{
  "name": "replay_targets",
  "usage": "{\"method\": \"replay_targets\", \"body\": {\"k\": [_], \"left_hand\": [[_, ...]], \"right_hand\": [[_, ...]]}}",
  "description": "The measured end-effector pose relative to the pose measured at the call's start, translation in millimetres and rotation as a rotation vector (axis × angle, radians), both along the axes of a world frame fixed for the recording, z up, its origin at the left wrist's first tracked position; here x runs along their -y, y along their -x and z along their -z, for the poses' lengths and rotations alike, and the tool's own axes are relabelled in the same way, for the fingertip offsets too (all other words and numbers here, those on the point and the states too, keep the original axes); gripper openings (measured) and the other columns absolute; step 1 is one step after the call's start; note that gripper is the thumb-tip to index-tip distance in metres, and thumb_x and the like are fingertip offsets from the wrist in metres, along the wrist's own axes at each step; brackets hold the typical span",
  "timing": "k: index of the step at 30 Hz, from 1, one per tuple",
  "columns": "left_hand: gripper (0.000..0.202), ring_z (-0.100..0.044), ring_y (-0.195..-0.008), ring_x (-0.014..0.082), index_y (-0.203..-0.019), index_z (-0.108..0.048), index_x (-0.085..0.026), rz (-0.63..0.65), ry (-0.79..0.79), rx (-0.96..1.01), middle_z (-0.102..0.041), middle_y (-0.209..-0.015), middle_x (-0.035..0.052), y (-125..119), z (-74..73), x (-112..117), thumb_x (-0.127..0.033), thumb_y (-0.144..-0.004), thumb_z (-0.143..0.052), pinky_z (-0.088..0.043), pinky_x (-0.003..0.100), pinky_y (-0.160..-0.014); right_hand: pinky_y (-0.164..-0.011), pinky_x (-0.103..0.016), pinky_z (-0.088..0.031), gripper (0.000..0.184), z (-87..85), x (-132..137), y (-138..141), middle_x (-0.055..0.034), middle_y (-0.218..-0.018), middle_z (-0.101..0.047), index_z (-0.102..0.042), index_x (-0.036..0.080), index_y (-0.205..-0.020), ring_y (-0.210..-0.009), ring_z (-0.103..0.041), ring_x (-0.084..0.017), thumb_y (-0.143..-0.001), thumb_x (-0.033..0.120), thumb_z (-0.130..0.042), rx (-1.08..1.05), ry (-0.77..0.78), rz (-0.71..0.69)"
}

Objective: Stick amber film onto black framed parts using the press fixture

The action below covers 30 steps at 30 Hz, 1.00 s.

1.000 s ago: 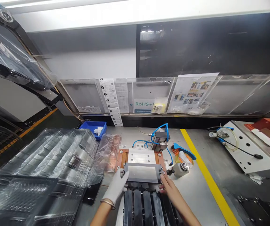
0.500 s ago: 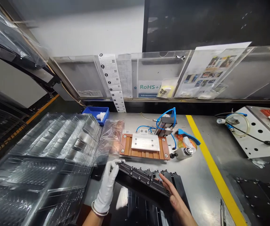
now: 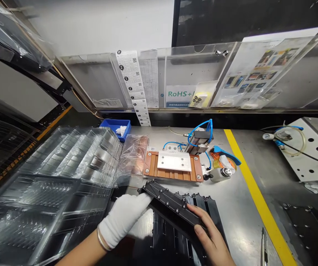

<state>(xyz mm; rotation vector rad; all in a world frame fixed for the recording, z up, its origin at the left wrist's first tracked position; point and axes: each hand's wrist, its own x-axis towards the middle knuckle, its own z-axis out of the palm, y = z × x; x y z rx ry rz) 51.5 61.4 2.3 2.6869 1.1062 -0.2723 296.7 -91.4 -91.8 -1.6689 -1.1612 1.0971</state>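
"Above the metal worktop (image 3: pixel 239 221), what've we got?"

"One long black studded bar (image 3: pixel 166 201), running upper L to lower R in our view, round metal studs along its top face."

"And our grip?"

"L hand (image 3: pixel 125 218), white glove on, bracelet (image 3: pixel 101 238) at the wrist, is clamped on the bar's L end; can't see all its fingertips. R hand (image 3: pixel 213 236), bare, is clamped nr the R end, thumb on the near side, fingers over the top."

"What's below?"

"Row of black bars (image 3: pixel 214 208) side by side, partly hidden by what we hold & the R hand."

"Just past that?"

"Brown fixture (image 3: pixel 153 168) w/ a pale metal plate (image 3: pixel 174 162) on top, approx centre. Blue air tubing (image 3: pixel 211 127) loops over the dark cylinder block (image 3: pixel 200 138) behind. Capped bottle (image 3: pixel 217 175) just R of the fixture."

"Our L side?"

"Film-wrapped tray stack (image 3: pixel 45 192). Blue bin (image 3: pixel 127 133) behind it w/ crumpled white stuff (image 3: pixel 121 130) inside. Copper-toned block (image 3: pixel 141 147) under clear film, btwn trays & fixture."

"R side?"

"Yellow strip (image 3: pixel 254 192) along the worktop; past it a white box (image 3: pixel 300 155) w/ a round gauge (image 3: pixel 267 136) at its L, and, nearer us, a black studded panel (image 3: pixel 305 225)."
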Motion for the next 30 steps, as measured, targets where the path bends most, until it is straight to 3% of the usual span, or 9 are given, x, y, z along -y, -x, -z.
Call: {"method": "replay_targets", "body": {"k": [4,8,11,14,18,21,24,27,30], "left_hand": [[0.045,-0.070,-0.076,0.0359,-0.121,-0.060,-0.016,0.067,-0.008,-0.300,-0.070,-0.082,0.0136,-17.6,2.4,-1.1,-0.002,-0.087,-0.035,-0.057,0.049,-0.062],[0.031,-0.069,-0.066,0.0329,-0.103,-0.064,-0.014,0.234,-0.022,-0.195,-0.068,-0.075,0.0119,-31.3,5.9,19.0,-0.007,-0.086,-0.040,-0.058,0.046,-0.055],[0.028,-0.068,-0.060,0.0302,-0.101,-0.062,-0.015,0.372,-0.078,-0.076,-0.068,-0.080,0.0121,-48.3,5.6,45.0,-0.009,-0.088,-0.038,-0.057,0.041,-0.047],[0.023,-0.068,-0.056,0.0297,-0.095,-0.063,-0.015,0.434,-0.050,-0.093,-0.069,-0.080,0.0120,-66.4,6.9,65.2,-0.011,-0.086,-0.042,-0.056,0.039,-0.042],[0.028,-0.069,-0.060,0.0319,-0.101,-0.064,-0.017,0.355,-0.028,-0.086,-0.070,-0.082,0.0132,-65.8,15.5,59.0,-0.011,-0.087,-0.041,-0.057,0.042,-0.046],[0.034,-0.070,-0.068,0.0345,-0.114,-0.063,-0.021,0.196,-0.021,-0.089,-0.071,-0.084,0.0138,-42.7,19.8,31.5,-0.012,-0.087,-0.045,-0.058,0.044,-0.056],[0.042,-0.070,-0.072,0.0364,-0.118,-0.062,-0.023,0.089,0.011,-0.245,-0.071,-0.081,0.0126,-18.5,16.4,6.6,-0.005,-0.084,-0.045,-0.057,0.048,-0.061],[0.042,-0.069,-0.074,0.0353,-0.107,-0.066,-0.017,0.103,-0.035,-0.309,-0.070,-0.079,0.0128,-8.1,9.4,1.8,0.001,-0.082,-0.039,-0.055,0.050,-0.064],[0.036,-0.067,-0.080,0.0331,-0.088,-0.068,-0.012,0.177,-0.115,-0.278,-0.068,-0.083,0.0148,-10.0,7.6,12.0,0.005,-0.078,-0.038,-0.054,0.047,-0.069]], "right_hand": [[-0.117,-0.055,-0.020,0.056,-13.6,-0.7,11.7,-0.0029,-0.145,-0.046,-0.056,0.036,-0.131,-0.139,-0.032,-0.031,-0.085,0.066,-0.046,-0.015,0.053,0.095],[-0.116,-0.049,-0.027,0.053,-23.8,-3.9,20.4,-0.0026,-0.141,-0.049,-0.059,0.036,-0.128,-0.134,-0.040,-0.029,-0.086,0.066,-0.047,-0.047,0.044,0.138],[-0.115,-0.046,-0.031,0.057,-22.0,-7.6,25.8,-0.0062,-0.140,-0.050,-0.059,0.032,-0.129,-0.133,-0.041,-0.030,-0.084,0.066,-0.049,-0.054,0.041,0.081],[-0.114,-0.046,-0.031,0.057,-18.4,-11.2,31.6,-0.0080,-0.138,-0.051,-0.060,0.030,-0.127,-0.132,-0.043,-0.029,-0.085,0.066,-0.046,-0.064,0.022,0.060],[-0.113,-0.045,-0.033,0.054,-22.7,-13.1,30.4,-0.0080,-0.137,-0.052,-0.060,0.030,-0.128,-0.130,-0.045,-0.027,-0.088,0.063,-0.045,-0.047,0.021,0.033],[-0.114,-0.046,-0.033,0.055,-27.1,-10.3,21.8,-0.0084,-0.140,-0.049,-0.058,0.031,-0.130,-0.132,-0.043,-0.028,-0.088,0.064,-0.043,-0.031,0.047,0.019],[-0.115,-0.048,-0.030,0.054,-26.5,-5.9,15.1,-0.0065,-0.141,-0.048,-0.057,0.033,-0.130,-0.133,-0.041,-0.029,-0.088,0.065,-0.043,-0.031,0.100,0.002],[-0.115,-0.047,-0.031,0.053,-23.9,-3.9,15.3,-0.0045,-0.140,-0.050,-0.059,0.035,-0.128,-0.133,-0.042,-0.029,-0.088,0.066,-0.042,-0.053,0.119,0.020],[-0.113,-0.046,-0.033,0.054,-24.1,-5.6,20.4,-0.0043,-0.137,-0.054,-0.060,0.034,-0.126,-0.130,-0.046,-0.029,-0.087,0.067,-0.042,-0.098,0.125,0.062]]}}
